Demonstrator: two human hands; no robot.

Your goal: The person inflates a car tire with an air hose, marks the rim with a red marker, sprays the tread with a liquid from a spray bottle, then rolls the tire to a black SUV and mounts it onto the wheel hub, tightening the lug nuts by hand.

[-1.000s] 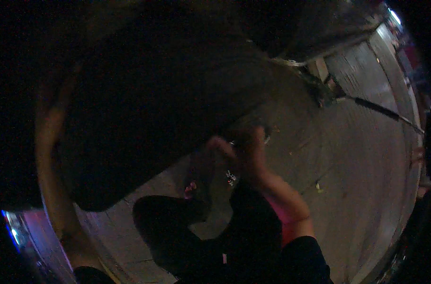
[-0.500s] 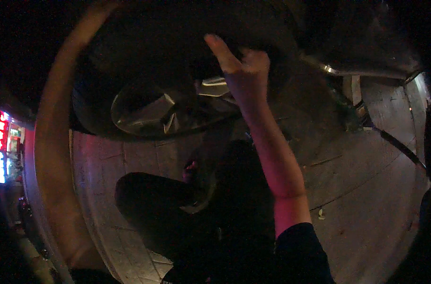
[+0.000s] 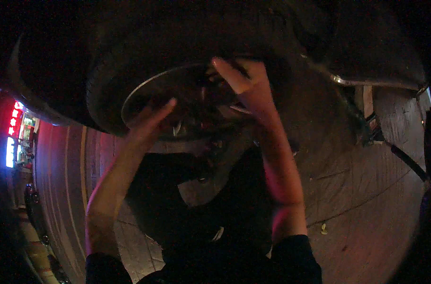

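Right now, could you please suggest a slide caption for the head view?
Night work at a wheel: left hand and right hand before its rim, dim pavement around.

Single wide fisheye view from the left of the person's head, upright, looking steeply down and ahead over both forearms (image 3: 284, 175), close to the wheel (image 3: 184, 87), ground (image 3: 367, 208) bending toward the view's edge

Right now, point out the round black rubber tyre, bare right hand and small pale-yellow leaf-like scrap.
Black rubber tyre (image 3: 137, 68), head view: on its sidewall.
Bare right hand (image 3: 253, 79), head view: middle of the hand.
Pale-yellow leaf-like scrap (image 3: 324, 229), head view: its middle.
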